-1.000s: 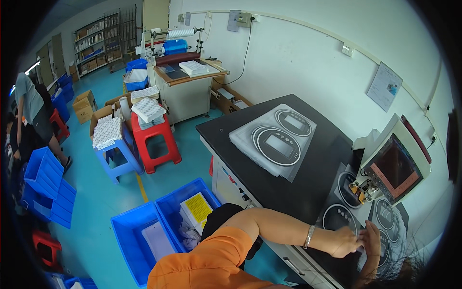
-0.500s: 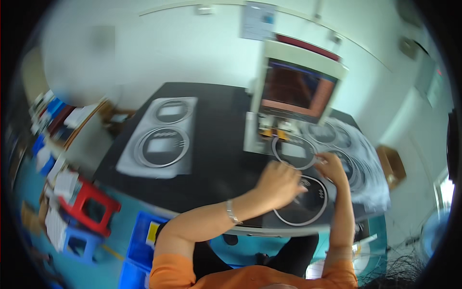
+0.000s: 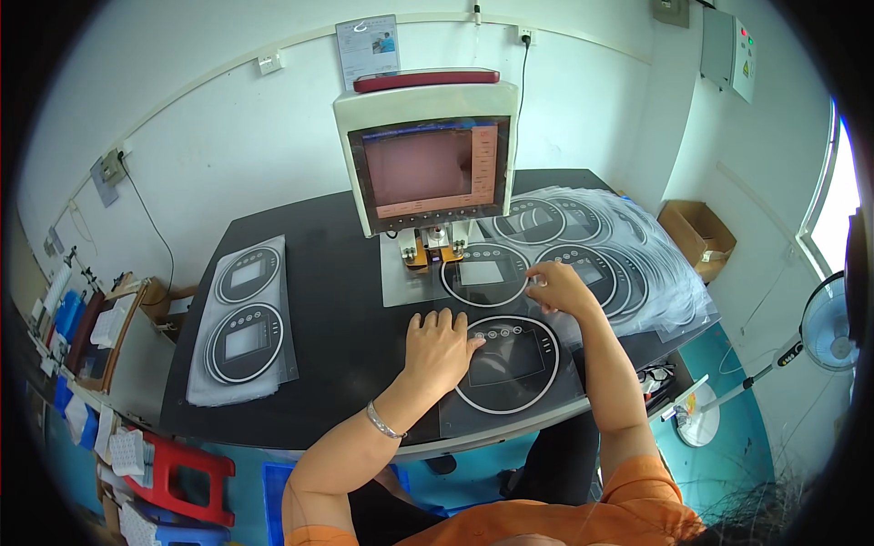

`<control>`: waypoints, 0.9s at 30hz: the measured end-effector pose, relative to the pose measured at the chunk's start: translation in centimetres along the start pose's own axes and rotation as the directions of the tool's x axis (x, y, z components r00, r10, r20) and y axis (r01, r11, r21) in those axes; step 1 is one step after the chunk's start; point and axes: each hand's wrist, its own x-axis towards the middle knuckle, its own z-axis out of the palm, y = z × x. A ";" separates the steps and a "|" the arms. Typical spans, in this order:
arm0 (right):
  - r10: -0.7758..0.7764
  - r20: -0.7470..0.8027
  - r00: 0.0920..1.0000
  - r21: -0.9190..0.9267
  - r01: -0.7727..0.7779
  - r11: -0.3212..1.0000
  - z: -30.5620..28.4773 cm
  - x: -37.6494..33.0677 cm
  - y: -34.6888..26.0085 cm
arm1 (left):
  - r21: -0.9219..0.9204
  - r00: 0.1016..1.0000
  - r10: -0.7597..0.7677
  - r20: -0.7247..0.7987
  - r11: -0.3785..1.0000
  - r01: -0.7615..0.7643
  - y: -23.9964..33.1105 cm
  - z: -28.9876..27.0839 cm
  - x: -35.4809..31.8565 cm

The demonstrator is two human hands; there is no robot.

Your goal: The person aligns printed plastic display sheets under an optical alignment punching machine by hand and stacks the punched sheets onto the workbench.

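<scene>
A clear plastic sheet printed with two round black panels lies in front of me, its far panel [image 3: 480, 292] beneath the head of a screen machine [image 3: 435, 196]. The near panel [image 3: 506, 366] has a white ring and a row of small icons. My left hand [image 3: 439, 348] rests with fingers spread beside the sheet's left edge, its thumb reaching onto the near panel. At the right edge of the sheet, my right hand [image 3: 563, 291] is closed, thumb and index finger pinched near the far panel's rim. The exact grip is partly hidden by the fingers.
Overlapping printed sheets [image 3: 651, 264] are fanned across the table's right side. A smaller stack [image 3: 244, 341] lies at the left. A cardboard box [image 3: 696, 238] and a fan [image 3: 827, 320] stand to the right. A red stool [image 3: 187, 478] is at lower left.
My view has turned to the right and steadied. The left hand has moved off the middle of the sheet to its left edge, fingers now spread. The right hand remains at the right edge.
</scene>
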 end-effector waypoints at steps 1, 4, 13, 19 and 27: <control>0.023 0.011 1.000 -0.010 -0.023 1.000 0.1 0.0 -0.2 | 0.004 1.000 -0.018 0.014 1.000 0.018 -0.1 -0.1 0.0; 0.044 0.048 0.998 -0.009 -0.044 0.999 -0.3 0.0 -0.4 | 0.010 1.000 -0.004 -0.009 1.000 0.004 -0.1 0.1 0.0; -0.008 0.086 0.996 0.168 -0.006 0.986 -1.5 0.0 -0.1 | 0.001 0.992 0.053 -0.114 0.999 -0.053 -0.3 -0.4 0.3; 0.010 0.111 0.994 0.359 -0.049 0.932 -0.6 1.6 1.6 | -0.128 0.991 0.064 -0.122 0.989 -0.080 0.7 -1.7 0.8; -0.005 -0.431 0.902 0.136 0.070 0.988 3.9 3.8 1.1 | -0.027 1.000 0.013 -0.027 1.000 -0.014 -0.5 -0.3 0.0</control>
